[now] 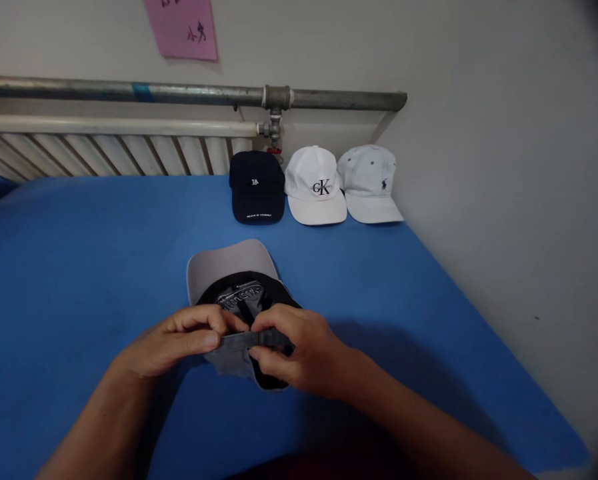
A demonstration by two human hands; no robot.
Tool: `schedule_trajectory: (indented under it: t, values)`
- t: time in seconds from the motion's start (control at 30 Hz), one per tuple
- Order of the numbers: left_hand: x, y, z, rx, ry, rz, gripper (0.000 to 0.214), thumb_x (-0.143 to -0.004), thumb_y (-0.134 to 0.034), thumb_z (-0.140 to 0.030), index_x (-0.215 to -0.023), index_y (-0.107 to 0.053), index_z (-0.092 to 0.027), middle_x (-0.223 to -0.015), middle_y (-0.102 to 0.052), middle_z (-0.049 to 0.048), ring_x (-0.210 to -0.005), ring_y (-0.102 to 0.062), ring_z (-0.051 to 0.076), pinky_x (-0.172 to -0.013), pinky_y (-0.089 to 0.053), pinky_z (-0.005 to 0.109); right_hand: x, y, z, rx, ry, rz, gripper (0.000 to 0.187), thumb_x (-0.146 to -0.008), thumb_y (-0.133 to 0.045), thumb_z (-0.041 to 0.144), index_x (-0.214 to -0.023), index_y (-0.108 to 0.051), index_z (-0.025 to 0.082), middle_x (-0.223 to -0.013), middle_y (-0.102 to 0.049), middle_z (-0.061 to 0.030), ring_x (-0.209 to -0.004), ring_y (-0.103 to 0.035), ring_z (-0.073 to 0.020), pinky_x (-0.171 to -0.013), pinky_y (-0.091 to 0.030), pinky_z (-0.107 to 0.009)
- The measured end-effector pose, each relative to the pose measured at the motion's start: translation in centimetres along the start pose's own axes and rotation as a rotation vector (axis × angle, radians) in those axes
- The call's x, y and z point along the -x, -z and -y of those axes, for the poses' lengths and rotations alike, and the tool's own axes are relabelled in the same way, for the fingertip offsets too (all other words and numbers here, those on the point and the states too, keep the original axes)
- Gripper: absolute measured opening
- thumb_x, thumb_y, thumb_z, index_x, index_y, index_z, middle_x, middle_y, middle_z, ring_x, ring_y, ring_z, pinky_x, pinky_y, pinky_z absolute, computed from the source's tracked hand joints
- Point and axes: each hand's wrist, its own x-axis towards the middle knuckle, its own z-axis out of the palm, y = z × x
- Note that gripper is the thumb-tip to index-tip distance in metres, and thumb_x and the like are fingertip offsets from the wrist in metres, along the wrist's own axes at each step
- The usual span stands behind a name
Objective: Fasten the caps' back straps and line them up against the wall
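Note:
A grey baseball cap (231,261) is tipped so that its dark inside and pale brim underside show, the brim pointing away from me. My left hand (179,340) pinches the back edge of the cap, left of the strap, between thumb and fingers. At the adjustable back strap, my right hand (303,343) has thumb and forefinger closed on the strap near its buckle. The opening below the strap faces me. Part of the strap is hidden behind the right fingers.
Along the far edge of the blue surface (93,267) stand a black cap (257,190), a white cap (316,187) and a pale blue cap (370,185). Behind them are a radiator (129,153), a metal pipe (203,93) and a pink note (183,30) on the wall.

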Motion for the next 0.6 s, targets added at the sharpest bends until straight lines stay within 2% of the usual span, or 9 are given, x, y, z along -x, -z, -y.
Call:
schedule_trajectory:
  t: [0.23, 0.33, 0.47, 0.6]
  values:
    - [-0.2, 0.1, 0.1, 0.020, -0.006, 0.026, 0.019, -0.085, -0.065, -0.037, -0.076, -0.064, -0.020, -0.108, -0.067, 0.0046, -0.094, -0.060, 0.020, -0.080, -0.046, 0.032, -0.1, 0.1, -0.2, -0.008, 0.007, -0.027, 0.014, -0.079, -0.066, 0.024, -0.092, -0.061, 0.019, -0.084, -0.066, -0.0015, -0.071, -0.059, -0.0129, -0.069, -0.046, -0.026]
    - [-0.3, -0.1, -0.1, -0.057, 0.030, -0.025, 0.020, -0.085, -0.064, -0.038, -0.077, -0.063, -0.020, -0.108, -0.065, 0.0037, -0.089, -0.057, 0.018, -0.075, -0.044, 0.028, -0.2, 0.0, -0.1, -0.031, 0.057, -0.045, 0.013, -0.078, -0.066, 0.021, -0.090, -0.059, 0.020, -0.089, -0.066, -0.0028, -0.079, -0.061, -0.0151, -0.074, -0.047, -0.028]
    - [-0.6, -0.9, -0.6, -0.180, 0.035, -0.047, 0.022, -0.087, -0.062, -0.037, -0.076, -0.061, -0.019, -0.078, -0.056, -0.0009, -0.069, -0.046, 0.011, -0.062, -0.038, 0.022, -0.5, -0.2, 0.6, -0.053, 0.242, -0.086, 0.024, -0.076, -0.068, 0.021, -0.098, -0.058, 0.020, -0.100, -0.067, -0.0042, -0.095, -0.060, -0.0192, -0.088, -0.043, -0.036]
    - [-0.8, -1.4, -0.9, -0.230, 0.040, -0.026, 0.023, -0.088, -0.060, -0.038, -0.076, -0.060, -0.018, -0.072, -0.051, -0.0011, -0.067, -0.042, 0.011, -0.061, -0.035, 0.023, -0.5, -0.2, 1.0, -0.033, 0.147, -0.086, 0.018, -0.080, -0.067, 0.020, -0.096, -0.060, 0.021, -0.092, -0.068, -0.0005, -0.090, -0.060, -0.0174, -0.087, -0.040, -0.036]
